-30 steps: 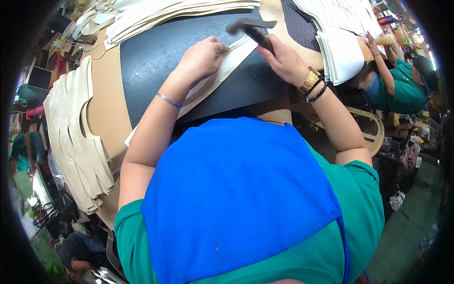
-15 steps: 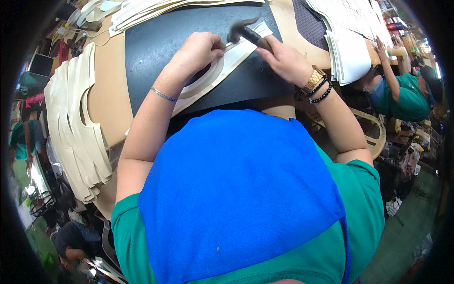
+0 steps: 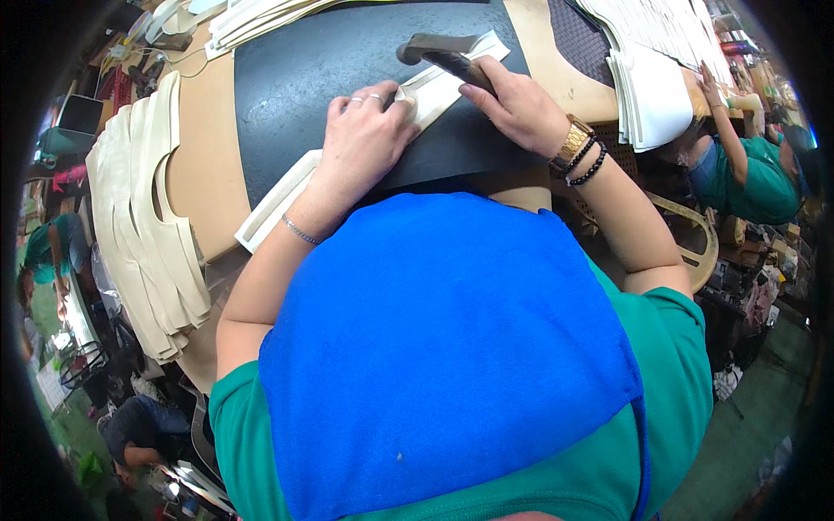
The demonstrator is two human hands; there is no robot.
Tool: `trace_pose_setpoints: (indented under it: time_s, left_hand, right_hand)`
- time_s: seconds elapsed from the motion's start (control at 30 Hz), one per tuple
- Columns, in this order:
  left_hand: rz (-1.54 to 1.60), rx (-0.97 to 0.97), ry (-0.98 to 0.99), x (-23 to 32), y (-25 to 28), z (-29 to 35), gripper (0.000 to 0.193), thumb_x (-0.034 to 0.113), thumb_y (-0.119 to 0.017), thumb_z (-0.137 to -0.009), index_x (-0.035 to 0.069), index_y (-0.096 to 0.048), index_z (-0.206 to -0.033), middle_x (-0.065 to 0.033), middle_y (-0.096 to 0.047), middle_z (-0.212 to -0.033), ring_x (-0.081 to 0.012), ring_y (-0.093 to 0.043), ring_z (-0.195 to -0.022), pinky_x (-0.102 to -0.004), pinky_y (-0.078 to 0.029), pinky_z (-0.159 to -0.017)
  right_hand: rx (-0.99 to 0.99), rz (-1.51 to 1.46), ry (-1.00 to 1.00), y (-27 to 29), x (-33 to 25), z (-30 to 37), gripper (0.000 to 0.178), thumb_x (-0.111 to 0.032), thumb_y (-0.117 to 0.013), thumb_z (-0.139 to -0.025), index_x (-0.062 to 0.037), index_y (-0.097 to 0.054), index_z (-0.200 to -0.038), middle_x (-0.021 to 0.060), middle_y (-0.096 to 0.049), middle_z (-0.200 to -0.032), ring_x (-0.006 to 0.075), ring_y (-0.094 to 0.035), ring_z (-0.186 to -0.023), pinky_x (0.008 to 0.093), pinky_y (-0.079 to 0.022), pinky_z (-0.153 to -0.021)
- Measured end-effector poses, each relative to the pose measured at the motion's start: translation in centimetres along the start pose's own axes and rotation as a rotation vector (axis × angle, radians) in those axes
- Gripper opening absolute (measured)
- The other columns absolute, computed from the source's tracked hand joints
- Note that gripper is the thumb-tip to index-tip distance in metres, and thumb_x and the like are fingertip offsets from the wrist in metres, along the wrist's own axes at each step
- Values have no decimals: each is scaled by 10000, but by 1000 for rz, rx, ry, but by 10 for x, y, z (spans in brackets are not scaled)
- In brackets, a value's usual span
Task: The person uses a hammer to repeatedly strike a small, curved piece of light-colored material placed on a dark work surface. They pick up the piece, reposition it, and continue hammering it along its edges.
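Note:
A hammer [image 3: 443, 59] is in my right hand [image 3: 524, 111], its handle wrapped by the fingers. The dark hammer head hangs just above the far end of a long cream leather-like piece [image 3: 440, 102]. My left hand [image 3: 369, 130] lies over the middle of that piece, fingers bent and fingertips closed on its folded edge. The hand and forearm cover part of the piece; its near end shows again beside my left forearm. Beneath it all is a black work mat [image 3: 300, 95].
Stacked cream cut pieces [image 3: 130, 208] lie along the table's left side, more at the far edge [image 3: 261, 22]. White pieces [image 3: 651, 104] and a dark textured sheet [image 3: 578, 43] sit at the right. A co-worker in green [image 3: 756, 178] is at the far right, near a beige chair [image 3: 686, 239].
My left hand has turned and come down flatter on the cream piece; the curved raised strip it pinched is now mostly hidden. The hammer head has shifted slightly left and blurs less.

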State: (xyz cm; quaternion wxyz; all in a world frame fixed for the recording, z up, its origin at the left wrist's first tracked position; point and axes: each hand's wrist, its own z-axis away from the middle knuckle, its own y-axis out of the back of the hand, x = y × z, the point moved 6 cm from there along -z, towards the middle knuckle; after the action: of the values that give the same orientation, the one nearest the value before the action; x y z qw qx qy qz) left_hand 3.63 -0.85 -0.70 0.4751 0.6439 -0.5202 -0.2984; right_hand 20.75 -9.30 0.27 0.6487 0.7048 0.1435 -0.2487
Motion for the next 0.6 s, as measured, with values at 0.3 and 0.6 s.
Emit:
trace_pose_setpoints:
  time_s: [0.3,0.6]
  left_hand:
    - [71,-47,38,-32,-7,6,227,212,-611,-924,167,-680,-1136,-95,-622,-1147,-305,-618,-1034,-431,-512,-837]
    - [435,-212,376,-59,-12,-7,430,343,-741,-816,51,-666,-1122,-120,-672,-893,-281,-670,-852,-366,-529,-779]
  right_hand:
    - [-18,11,-32,1,-15,3,329,-357,-511,-994,-46,-479,-1095,246,-652,-863,445,-641,-852,520,-506,-728]
    - [-28,45,-115,-16,0,20,298,-320,-513,-1003,-33,-478,-1074,250,-635,-819,447,-634,-803,505,-491,-694]
